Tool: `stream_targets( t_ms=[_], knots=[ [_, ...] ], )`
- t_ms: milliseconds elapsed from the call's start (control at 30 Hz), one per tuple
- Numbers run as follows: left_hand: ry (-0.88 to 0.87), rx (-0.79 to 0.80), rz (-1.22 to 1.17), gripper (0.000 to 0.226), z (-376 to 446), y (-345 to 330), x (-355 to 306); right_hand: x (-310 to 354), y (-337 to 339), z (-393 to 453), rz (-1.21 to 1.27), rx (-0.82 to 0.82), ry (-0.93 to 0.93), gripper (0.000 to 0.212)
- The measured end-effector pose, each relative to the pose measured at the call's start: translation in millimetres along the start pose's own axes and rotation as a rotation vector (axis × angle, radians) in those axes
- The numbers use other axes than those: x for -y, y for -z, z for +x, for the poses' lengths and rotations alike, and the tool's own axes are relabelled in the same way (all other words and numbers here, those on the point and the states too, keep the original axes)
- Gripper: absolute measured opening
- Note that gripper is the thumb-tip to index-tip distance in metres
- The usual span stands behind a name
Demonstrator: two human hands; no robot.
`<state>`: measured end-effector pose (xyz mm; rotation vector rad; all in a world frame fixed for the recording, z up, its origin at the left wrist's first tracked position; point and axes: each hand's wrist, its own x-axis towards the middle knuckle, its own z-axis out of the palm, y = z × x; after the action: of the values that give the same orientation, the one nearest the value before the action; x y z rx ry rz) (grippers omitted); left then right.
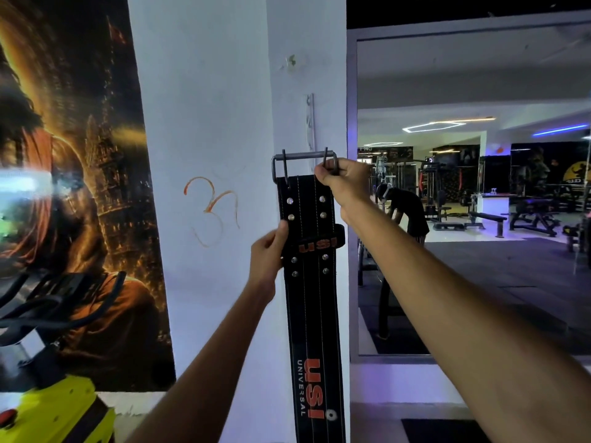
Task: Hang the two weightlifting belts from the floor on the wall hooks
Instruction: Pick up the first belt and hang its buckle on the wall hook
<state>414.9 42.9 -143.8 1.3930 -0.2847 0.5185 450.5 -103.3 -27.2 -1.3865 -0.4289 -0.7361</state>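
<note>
A black weightlifting belt [311, 298] with orange USI lettering hangs upright against the white pillar [208, 123]. Its grey metal buckle [287, 159] is at the top, level with the lower end of a thin metal hook rail [310, 123] fixed to the pillar. My right hand [343, 179] pinches the buckle's right side and one prong. My left hand [270, 251] grips the belt's left edge near the keeper loop. I see no second belt, and the floor below is out of view.
A large poster [70, 187] covers the wall on the left. A yellow and black exercise machine [48, 362] stands at lower left. A wall mirror [473, 203] on the right reflects gym benches, machines and a bent-over person.
</note>
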Motion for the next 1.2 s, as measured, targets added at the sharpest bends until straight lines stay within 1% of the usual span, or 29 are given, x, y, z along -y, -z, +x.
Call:
stream_targets(
  t_ms=[67, 100, 200, 300, 367, 467, 533, 567, 600, 700, 733, 800, 867, 933, 1000, 1067, 1100, 1133, 1167, 1200],
  knots=[
    [0.008, -0.015, -0.019, 0.042, -13.7, 2.5, 18.8, -8.2, -1.0, -3.9, -0.012, -0.013, -0.021, 0.012],
    [-0.002, 0.000, -0.002, 0.039, -19.7, 3.7, 28.0, -11.3, -1.0, -5.6, -0.015, -0.021, -0.032, 0.012],
    [0.012, 0.106, 0.053, 0.012, -37.0, 12.7, 62.6, -15.3, 2.3, -9.3, 0.001, -0.039, -0.044, 0.009],
    [0.080, 0.169, 0.078, 0.011, -56.9, 20.5, 98.2, -11.8, 8.2, -10.5, 0.022, -0.071, -0.051, 0.014],
    [0.129, 0.196, 0.130, 0.011, -66.2, 25.0, 122.6, -7.8, 11.9, -9.7, 0.034, -0.093, -0.050, 0.014],
    [0.172, 0.269, 0.223, 0.003, -77.1, 34.1, 152.6, -2.0, 17.7, -9.1, 0.055, -0.102, -0.033, 0.016],
    [0.180, 0.291, 0.275, 0.017, -79.2, 36.2, 159.6, -0.3, 23.4, -9.0, 0.063, -0.103, -0.027, 0.018],
    [0.182, 0.279, 0.269, 0.020, -78.3, 34.7, 155.9, 0.1, 25.9, -9.3, 0.062, -0.102, -0.025, 0.018],
    [0.180, 0.255, 0.245, 0.023, -74.6, 32.2, 150.5, -0.4, 27.9, -9.4, 0.061, -0.101, -0.025, 0.017],
    [0.125, 0.182, 0.158, 0.045, -56.3, 20.6, 117.9, -4.7, 31.8, -10.2, 0.066, -0.095, -0.033, 0.019],
    [0.096, 0.170, 0.140, 0.043, -50.4, 16.6, 106.7, -6.0, 32.2, -10.6, 0.064, -0.092, -0.037, 0.019],
    [0.072, 0.154, 0.115, 0.023, -42.6, 11.2, 93.3, -7.2, 33.0, -11.0, 0.067, -0.089, -0.045, 0.019],
    [0.066, 0.165, 0.112, 0.010, -43.2, 11.8, 96.9, -6.1, 33.7, -10.9, 0.073, -0.089, -0.046, 0.018],
    [0.100, 0.206, 0.138, 0.006, -51.3, 19.3, 118.2, -3.5, 33.5, -10.1, 0.079, -0.090, -0.036, 0.017],
    [0.142, 0.291, 0.238, 0.005, -62.5, 29.5, 148.5, -0.1, 33.4, -10.3, 0.077, -0.083, -0.018, 0.017],
    [0.178, 0.356, 0.364, 0.013, -72.9, 37.3, 168.2, 0.7, 33.8, -10.4, 0.080, -0.073, -0.008, 0.017],
    [0.189, 0.354, 0.402, 0.026, -74.9, 38.8, 172.6, 0.0, 34.8, -10.6, 0.078, -0.068, -0.010, 0.016],
    [0.200, 0.347, 0.419, 0.040, -74.3, 38.9, 174.1, -1.9, 36.1, -11.0, 0.074, -0.065, -0.013, 0.015],
    [0.200, 0.344, 0.415, 0.049, -73.0, 36.7, 169.4, -4.6, 37.9, -11.6, 0.067, -0.062, -0.015, 0.014],
    [0.189, 0.338, 0.387, 0.053, -70.8, 32.2, 159.8, -8.3, 39.5, -12.4, 0.061, -0.061, -0.017, 0.014]
  ],
)
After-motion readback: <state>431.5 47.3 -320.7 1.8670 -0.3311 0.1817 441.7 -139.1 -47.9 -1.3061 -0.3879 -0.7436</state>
